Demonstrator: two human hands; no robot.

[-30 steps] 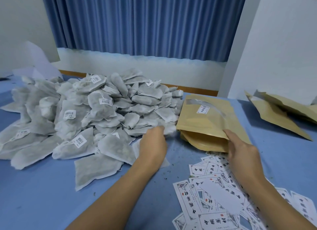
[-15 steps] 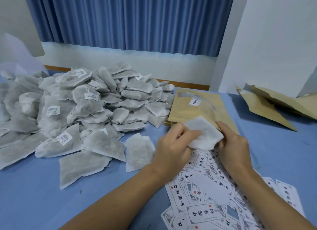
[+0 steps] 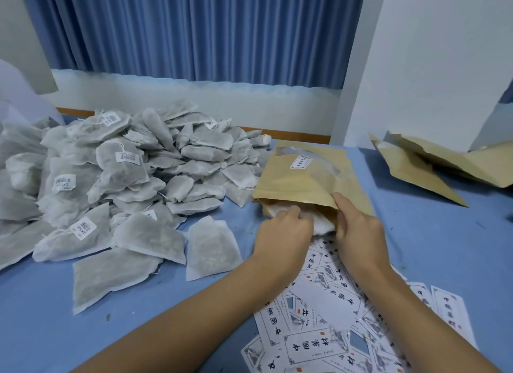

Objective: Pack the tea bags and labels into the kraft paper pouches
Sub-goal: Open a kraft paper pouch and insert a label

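Note:
A kraft paper pouch (image 3: 302,178) with a small white sticker lies in the middle of the blue table, mouth facing me. My right hand (image 3: 358,228) pinches the upper lip of the mouth and holds it lifted. My left hand (image 3: 283,231) grips a white tea bag (image 3: 319,222) and has it partly inside the mouth. A big heap of grey tea bags (image 3: 111,183) fills the left of the table. Printed labels (image 3: 327,317) lie spread under my forearms.
Several more kraft pouches (image 3: 433,167) lie at the right by the white wall. Loose tea bags (image 3: 211,247) sit just left of my left hand. The blue table surface (image 3: 444,247) shows at the right. A blue curtain hangs behind.
My left hand picked a tea bag from beside the heap, carried it right and pushed it into the pouch mouth. My right hand moved to the pouch's lip and lifted it.

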